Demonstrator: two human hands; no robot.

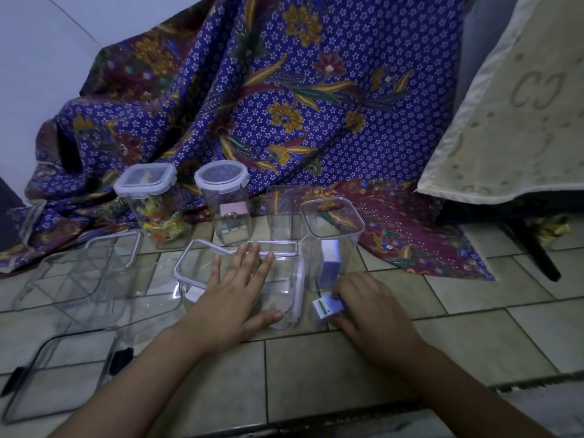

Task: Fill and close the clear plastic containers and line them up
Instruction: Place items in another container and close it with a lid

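Overhead, a blue flowered cloth (284,99) fills the view from 10 to 1 o'clock, draped down onto the tiled floor (347,358). At 2 o'clock a cream mat (518,121) hangs over a dark frame.

At 8 o'clock two empty clear tubs lie open: a near one with dark clips (60,374) and a farther one (94,279) with its lid (117,248) tilted up behind it. At the centre lies a lidded tub (240,276), white-rimmed, on its side. The left hand (235,295) rests flat on it, fingers (249,257) spread wide, gripping nothing.

Just beside that tub, at 3 o'clock from it, stands a tall open jar (331,245) with a blue-and-white box (330,263) upright inside. Behind it, partly hidden, stands another empty jar (282,213). At 11 o'clock, against the cloth, two closed jars stand side by side: a square jar (151,203) holding bright wrappers and a round jar (226,203) holding small blocks.

The right hand (373,314) sits on the floor at the tall jar's foot, its fingers closed around a small white carton (328,308) with a green stripe. The carton touches the floor and lies outside the jar, between the lidded tub and the hand.
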